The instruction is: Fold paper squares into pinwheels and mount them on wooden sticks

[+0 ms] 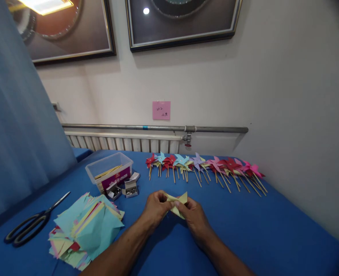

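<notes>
A pale yellow paper pinwheel (pixel 182 198) with folded-in blades is held between my two hands over the blue table. My left hand (pixel 157 208) is closed, pinching its left side near the middle. From the other side my right hand (pixel 194 216) is also closed on it, thumb pressed near the centre. The fingers behind the paper are partly hidden. Left of my left hand lies a loose pile of coloured paper pieces (pixel 91 226). Two small boxes of metal pins (pixel 131 190) stand open beyond the pile.
A clear plastic tub (pixel 106 163) with thin wooden sticks (pixel 108 172) stands at the back left. Black-handled scissors (pixel 40 220) lie at the left. Several finished pinwheels on sticks (pixel 198 163) line the table's far edge, by the wall and radiator (pixel 129 142). A blue curtain (pixel 20 115) hangs at left.
</notes>
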Action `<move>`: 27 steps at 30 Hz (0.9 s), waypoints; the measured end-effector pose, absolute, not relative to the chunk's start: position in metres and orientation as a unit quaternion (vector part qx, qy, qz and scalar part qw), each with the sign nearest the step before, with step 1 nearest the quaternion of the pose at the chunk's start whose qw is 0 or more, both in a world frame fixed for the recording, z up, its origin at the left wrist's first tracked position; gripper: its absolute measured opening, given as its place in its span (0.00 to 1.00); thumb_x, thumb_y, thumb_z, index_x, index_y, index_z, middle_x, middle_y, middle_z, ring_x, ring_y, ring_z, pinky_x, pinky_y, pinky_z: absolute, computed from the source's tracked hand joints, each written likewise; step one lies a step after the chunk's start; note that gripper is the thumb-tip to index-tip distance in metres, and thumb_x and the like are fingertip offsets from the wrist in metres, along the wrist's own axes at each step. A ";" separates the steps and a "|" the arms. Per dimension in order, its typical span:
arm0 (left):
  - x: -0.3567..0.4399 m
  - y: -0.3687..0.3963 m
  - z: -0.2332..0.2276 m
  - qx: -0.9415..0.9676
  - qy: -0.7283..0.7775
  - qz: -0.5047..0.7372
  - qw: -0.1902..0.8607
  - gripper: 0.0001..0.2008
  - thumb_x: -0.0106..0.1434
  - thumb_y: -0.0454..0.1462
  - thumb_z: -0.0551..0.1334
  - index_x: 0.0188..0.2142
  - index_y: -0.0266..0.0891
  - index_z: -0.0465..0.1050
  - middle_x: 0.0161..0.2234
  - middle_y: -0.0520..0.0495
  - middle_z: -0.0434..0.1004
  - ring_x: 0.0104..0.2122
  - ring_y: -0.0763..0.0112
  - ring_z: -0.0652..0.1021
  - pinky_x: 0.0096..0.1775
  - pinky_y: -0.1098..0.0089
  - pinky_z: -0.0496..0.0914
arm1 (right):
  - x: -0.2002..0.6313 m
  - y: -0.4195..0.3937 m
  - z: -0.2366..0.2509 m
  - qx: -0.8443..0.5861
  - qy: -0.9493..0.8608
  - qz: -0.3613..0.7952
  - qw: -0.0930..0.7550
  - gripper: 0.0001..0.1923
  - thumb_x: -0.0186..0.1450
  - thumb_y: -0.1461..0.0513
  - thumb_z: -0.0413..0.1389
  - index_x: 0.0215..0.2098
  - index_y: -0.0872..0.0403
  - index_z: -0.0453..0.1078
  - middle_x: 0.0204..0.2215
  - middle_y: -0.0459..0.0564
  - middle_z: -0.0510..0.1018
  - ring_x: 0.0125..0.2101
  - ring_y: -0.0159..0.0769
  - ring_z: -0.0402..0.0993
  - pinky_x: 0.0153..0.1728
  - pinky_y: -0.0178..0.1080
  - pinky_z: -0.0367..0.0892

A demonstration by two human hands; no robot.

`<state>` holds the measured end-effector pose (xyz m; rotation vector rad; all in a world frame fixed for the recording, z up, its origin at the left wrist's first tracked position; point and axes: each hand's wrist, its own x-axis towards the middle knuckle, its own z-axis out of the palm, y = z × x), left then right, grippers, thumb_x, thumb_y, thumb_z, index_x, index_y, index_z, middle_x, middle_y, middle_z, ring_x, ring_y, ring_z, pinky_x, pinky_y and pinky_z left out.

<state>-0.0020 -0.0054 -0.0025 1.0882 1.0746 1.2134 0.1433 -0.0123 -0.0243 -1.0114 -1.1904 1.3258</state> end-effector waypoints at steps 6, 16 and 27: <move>-0.003 -0.007 0.000 0.475 0.455 0.496 0.567 0.15 0.41 0.41 0.72 0.23 0.36 0.69 0.18 0.55 0.70 0.18 0.78 0.66 0.24 0.73 0.58 | 0.142 -0.016 -0.018 -0.436 -0.504 0.536 0.518 0.27 0.54 0.42 0.65 0.38 0.56 0.77 0.29 0.49 0.82 0.30 0.41 0.75 0.31 0.37 0.67; -0.004 -0.010 0.005 0.464 0.457 0.486 0.583 0.16 0.39 0.41 0.73 0.22 0.36 0.69 0.17 0.54 0.70 0.18 0.77 0.67 0.23 0.73 0.59 | 0.141 -0.015 -0.019 -0.420 -0.506 0.552 0.513 0.29 0.53 0.42 0.65 0.40 0.56 0.77 0.32 0.53 0.84 0.34 0.45 0.79 0.35 0.40 0.70; -0.003 -0.012 0.007 0.457 0.469 0.481 0.583 0.16 0.39 0.42 0.73 0.23 0.34 0.73 0.19 0.51 0.73 0.19 0.75 0.69 0.24 0.72 0.60 | 0.141 -0.018 -0.014 -0.431 -0.514 0.532 0.517 0.24 0.55 0.43 0.64 0.35 0.54 0.76 0.29 0.50 0.82 0.31 0.43 0.77 0.31 0.38 0.67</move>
